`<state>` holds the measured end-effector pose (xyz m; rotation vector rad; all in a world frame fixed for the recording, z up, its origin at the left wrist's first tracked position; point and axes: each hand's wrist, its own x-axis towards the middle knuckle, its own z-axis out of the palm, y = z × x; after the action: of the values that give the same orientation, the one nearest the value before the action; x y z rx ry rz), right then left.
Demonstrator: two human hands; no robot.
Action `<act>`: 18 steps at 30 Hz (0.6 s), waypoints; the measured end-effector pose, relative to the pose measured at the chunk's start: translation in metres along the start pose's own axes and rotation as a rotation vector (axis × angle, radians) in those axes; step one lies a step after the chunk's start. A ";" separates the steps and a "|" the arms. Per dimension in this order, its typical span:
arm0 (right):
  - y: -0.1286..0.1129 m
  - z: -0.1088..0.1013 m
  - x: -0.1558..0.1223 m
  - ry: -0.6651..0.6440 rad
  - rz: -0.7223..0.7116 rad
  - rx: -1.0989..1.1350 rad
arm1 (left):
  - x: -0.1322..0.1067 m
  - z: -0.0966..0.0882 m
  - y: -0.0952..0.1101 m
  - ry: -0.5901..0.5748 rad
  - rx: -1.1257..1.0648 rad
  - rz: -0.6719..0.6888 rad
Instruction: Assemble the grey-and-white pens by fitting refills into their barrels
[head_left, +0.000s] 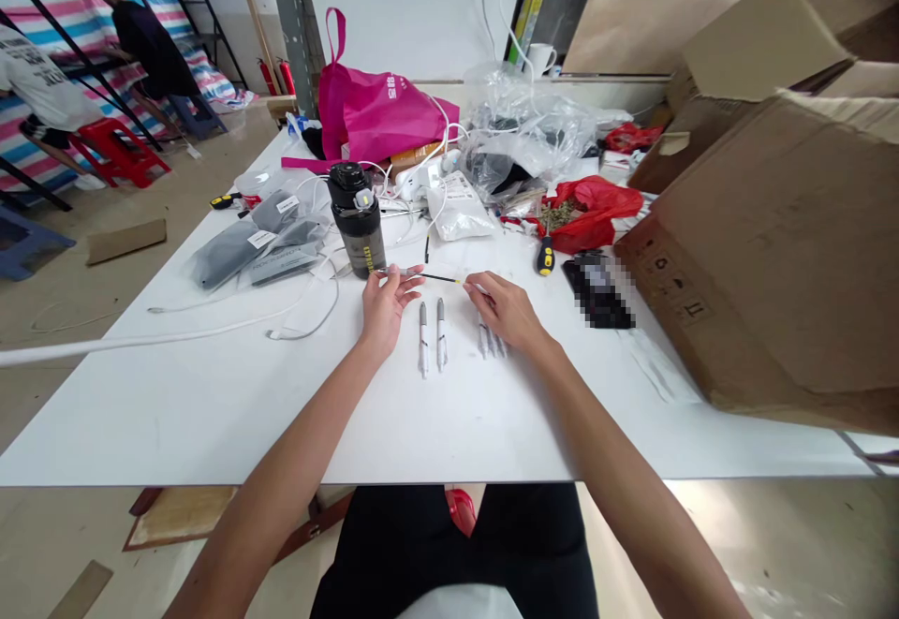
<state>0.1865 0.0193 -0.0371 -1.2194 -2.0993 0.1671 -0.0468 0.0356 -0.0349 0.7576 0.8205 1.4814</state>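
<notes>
Black trousers [372,553] sit nearest — just right of the shaker bottle [363,240] I see left hand [383,310] gripping a pen barrel [413,272], right hand [509,310] pinching the black refill's [442,278] yellow-tipped end.

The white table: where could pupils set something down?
On the white table, bare patches lie front left, between the thick white cable, left forearm and front edge, and front centre, between the two grey and white pens and that edge. Crowded: the back, with a magenta fabric bag and red plastic bag; the right, with a brown cardboard box.
</notes>
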 end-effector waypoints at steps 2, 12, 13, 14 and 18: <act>0.001 0.001 0.000 0.001 0.002 0.001 | 0.000 0.000 -0.001 -0.002 -0.004 -0.008; -0.003 0.000 0.000 -0.014 0.015 0.044 | -0.002 0.002 -0.004 -0.032 0.036 0.002; -0.003 0.000 0.000 -0.019 0.016 0.042 | -0.002 0.001 -0.004 -0.031 0.041 0.009; -0.003 0.001 -0.001 -0.024 0.015 0.038 | -0.002 0.001 -0.004 -0.033 0.045 0.014; -0.003 0.003 -0.001 -0.039 0.001 0.010 | -0.002 0.000 -0.005 -0.068 0.059 0.007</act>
<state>0.1829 0.0178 -0.0386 -1.2203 -2.1288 0.2025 -0.0436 0.0336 -0.0395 0.8515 0.8134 1.4347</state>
